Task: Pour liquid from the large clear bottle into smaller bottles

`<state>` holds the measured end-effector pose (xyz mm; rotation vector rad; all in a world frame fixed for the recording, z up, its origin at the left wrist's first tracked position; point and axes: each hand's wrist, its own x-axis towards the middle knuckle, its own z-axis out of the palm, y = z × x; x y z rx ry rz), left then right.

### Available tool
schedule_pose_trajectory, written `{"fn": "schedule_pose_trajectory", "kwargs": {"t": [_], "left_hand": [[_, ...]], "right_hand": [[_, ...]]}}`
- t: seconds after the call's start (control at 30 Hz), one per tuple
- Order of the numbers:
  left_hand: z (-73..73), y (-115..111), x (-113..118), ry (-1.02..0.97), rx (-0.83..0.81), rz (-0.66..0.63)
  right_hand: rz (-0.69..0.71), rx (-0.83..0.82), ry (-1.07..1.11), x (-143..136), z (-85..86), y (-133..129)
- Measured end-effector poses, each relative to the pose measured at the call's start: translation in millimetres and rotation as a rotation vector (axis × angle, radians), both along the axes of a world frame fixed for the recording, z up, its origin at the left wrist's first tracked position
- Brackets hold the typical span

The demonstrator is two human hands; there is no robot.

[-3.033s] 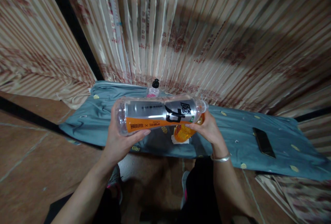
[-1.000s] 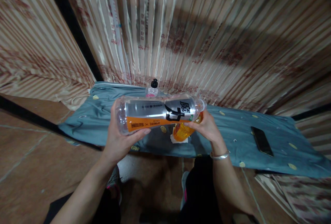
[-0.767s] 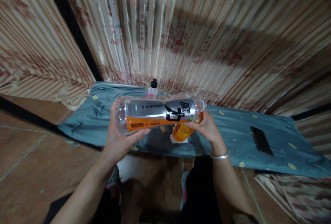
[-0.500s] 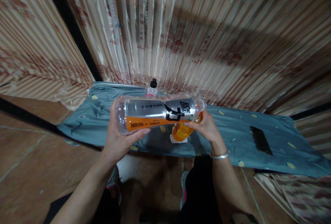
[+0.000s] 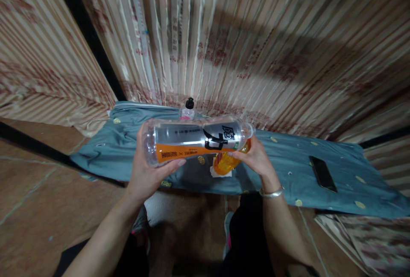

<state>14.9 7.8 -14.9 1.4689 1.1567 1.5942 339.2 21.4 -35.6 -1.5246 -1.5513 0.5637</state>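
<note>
Clear plastic bottle (image 5: 192, 138) is held near-horizontal above the teal cloth (image 5: 297, 174), left hand (image 5: 149, 172) gripping its base; right hand (image 5: 257, 156) grasps the amber bottle (image 5: 225, 164), apparently steadying it below the upper bottle's neck.

The clear bottle (image 5: 195, 138) in the grip of the left hand (image 5: 145, 168) is smooth, glossy plastic, its label (image 5: 179, 135) a shiny silver-and-orange film. The amber bottle (image 5: 225, 164) at the right hand (image 5: 256, 157) is see-through and glossy, probably plastic, though fingers partly hide it. Beyond the grip, a small bottle (image 5: 187, 113) shows clear plastic; below spreads matt, creased cloth (image 5: 288, 174). Right of the grip, the phone (image 5: 323, 173) is smooth and glossy; the bracelet (image 5: 271, 193) is shiny metal.
</note>
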Motion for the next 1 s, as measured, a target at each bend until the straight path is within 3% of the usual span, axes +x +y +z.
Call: {"fn": "schedule_pose_trajectory", "kwargs": {"t": [0.7, 1.0], "left_hand": [[4.8, -2, 3, -0.074, -0.086, -0.004], [-8.8, 4, 2, -0.107, -0.135, -0.013]], "right_hand": [[0.020, 0.004, -0.001, -3, 6.8, -3], [0.005, -0.002, 0.034, -4, 3.7, -3]]}}
